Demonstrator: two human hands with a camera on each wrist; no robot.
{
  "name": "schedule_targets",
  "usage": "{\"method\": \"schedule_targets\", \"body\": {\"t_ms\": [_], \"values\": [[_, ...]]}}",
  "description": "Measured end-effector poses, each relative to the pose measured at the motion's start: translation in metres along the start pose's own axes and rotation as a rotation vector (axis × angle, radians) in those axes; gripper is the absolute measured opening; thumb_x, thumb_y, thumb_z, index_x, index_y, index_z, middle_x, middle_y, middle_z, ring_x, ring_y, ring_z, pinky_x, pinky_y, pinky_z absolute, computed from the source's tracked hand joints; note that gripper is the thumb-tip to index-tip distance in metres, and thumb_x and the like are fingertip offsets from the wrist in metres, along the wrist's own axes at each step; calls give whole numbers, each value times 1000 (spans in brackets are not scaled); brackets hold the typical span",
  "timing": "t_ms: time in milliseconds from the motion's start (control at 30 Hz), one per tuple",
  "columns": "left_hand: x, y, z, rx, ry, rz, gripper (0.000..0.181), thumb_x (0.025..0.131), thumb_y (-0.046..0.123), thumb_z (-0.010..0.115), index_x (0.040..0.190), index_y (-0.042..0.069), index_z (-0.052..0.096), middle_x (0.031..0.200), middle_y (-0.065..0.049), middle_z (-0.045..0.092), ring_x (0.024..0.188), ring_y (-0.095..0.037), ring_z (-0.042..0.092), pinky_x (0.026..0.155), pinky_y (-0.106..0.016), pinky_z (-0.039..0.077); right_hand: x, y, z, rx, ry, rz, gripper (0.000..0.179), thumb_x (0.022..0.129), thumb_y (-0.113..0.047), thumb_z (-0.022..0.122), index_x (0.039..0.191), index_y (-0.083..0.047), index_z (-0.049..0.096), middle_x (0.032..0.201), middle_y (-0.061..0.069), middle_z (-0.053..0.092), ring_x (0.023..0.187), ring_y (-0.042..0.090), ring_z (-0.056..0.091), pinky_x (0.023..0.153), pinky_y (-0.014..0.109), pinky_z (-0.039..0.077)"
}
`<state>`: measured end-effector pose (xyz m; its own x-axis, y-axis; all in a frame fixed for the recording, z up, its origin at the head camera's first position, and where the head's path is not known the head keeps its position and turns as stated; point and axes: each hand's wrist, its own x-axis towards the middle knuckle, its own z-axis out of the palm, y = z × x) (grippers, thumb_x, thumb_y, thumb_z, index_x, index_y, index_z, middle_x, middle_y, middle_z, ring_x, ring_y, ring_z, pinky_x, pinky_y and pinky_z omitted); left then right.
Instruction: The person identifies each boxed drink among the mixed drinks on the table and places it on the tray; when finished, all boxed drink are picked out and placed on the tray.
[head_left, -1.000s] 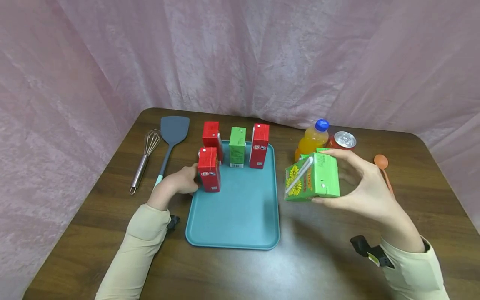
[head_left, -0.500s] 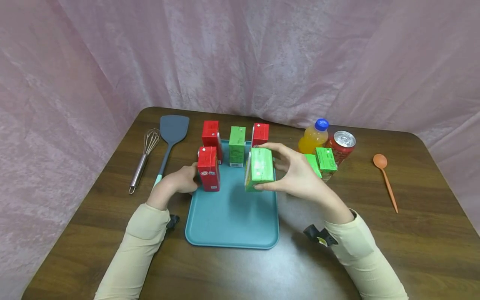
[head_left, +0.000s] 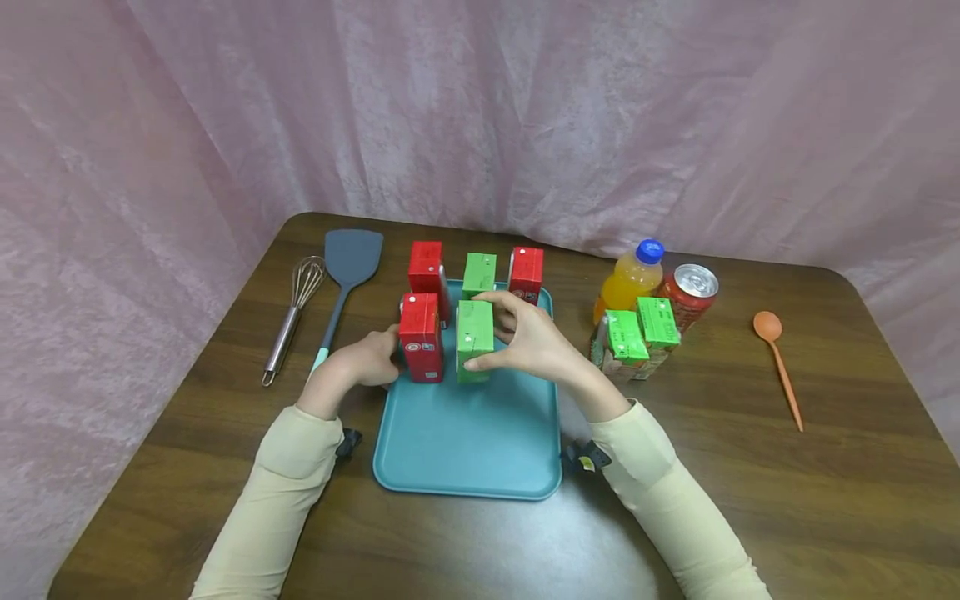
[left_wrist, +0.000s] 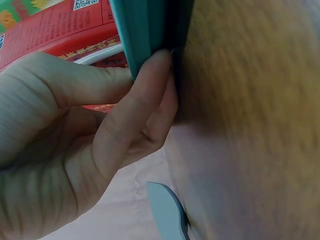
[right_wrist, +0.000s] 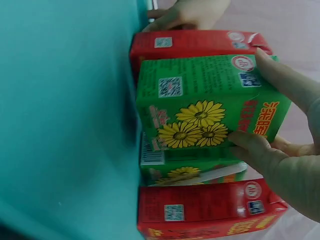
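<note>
My right hand (head_left: 536,343) grips a green drink carton (head_left: 475,329) with yellow flowers, thumb on the near side and fingers on the far side. The carton is upright over the blue tray (head_left: 467,454), beside the front red carton (head_left: 422,342). In the right wrist view the held carton partly covers another green carton (right_wrist: 200,167) behind it. My left hand (head_left: 367,360) pinches the tray's left edge; its thumb and fingers meet around the rim (left_wrist: 137,35) in the left wrist view. Two more red cartons (head_left: 427,262) stand along the tray's back corners.
Right of the tray stand two green-topped cartons (head_left: 627,335), an orange juice bottle (head_left: 628,279) and a red can (head_left: 690,292). An orange spoon (head_left: 780,371) lies farther right. A whisk (head_left: 292,317) and a grey spatula (head_left: 348,262) lie on the left.
My right hand has carried the green carton leftward from the table's right side to the tray, turning it upright next to the front red carton. My left hand has stayed at the tray's edge.
</note>
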<state>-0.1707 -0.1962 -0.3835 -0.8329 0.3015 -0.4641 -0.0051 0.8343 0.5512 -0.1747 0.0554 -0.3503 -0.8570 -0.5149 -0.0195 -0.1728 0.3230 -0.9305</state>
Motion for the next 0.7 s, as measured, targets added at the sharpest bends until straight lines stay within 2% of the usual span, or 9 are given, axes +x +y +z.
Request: {"method": "schedule_targets", "body": {"t_ms": [167, 267, 467, 700], "values": [[-1, 1, 1, -13, 3, 8, 76, 78, -5, 53, 144, -8, 16, 76, -13, 59, 59, -20, 57, 56, -30, 47, 7, 6, 3, -44, -1, 83, 79, 65, -19, 85, 133, -17, 45, 139, 5, 44, 127, 25, 45, 96, 36, 43], [-1, 0, 1, -22, 6, 18, 76, 77, -6, 53, 144, -8, 17, 75, -13, 59, 59, -20, 56, 56, -30, 47, 9, 7, 3, -72, -12, 100, 79, 65, -20, 85, 133, -17, 44, 139, 6, 43, 127, 27, 45, 95, 37, 44], [-2, 0, 0, -19, 4, 13, 77, 78, -6, 53, 145, -8, 15, 75, -12, 58, 59, -20, 56, 56, -30, 47, 10, 11, 1, -77, -46, 96, 81, 66, -22, 85, 135, -18, 42, 138, 5, 43, 128, 26, 43, 95, 36, 44], [0, -1, 0, -7, 0, -5, 78, 78, -5, 54, 145, -7, 14, 73, -12, 58, 60, -20, 56, 56, -30, 46, 12, 15, -1, -83, -67, 46, 83, 67, -23, 85, 136, -16, 40, 134, 4, 46, 130, 24, 42, 96, 37, 43]]}}
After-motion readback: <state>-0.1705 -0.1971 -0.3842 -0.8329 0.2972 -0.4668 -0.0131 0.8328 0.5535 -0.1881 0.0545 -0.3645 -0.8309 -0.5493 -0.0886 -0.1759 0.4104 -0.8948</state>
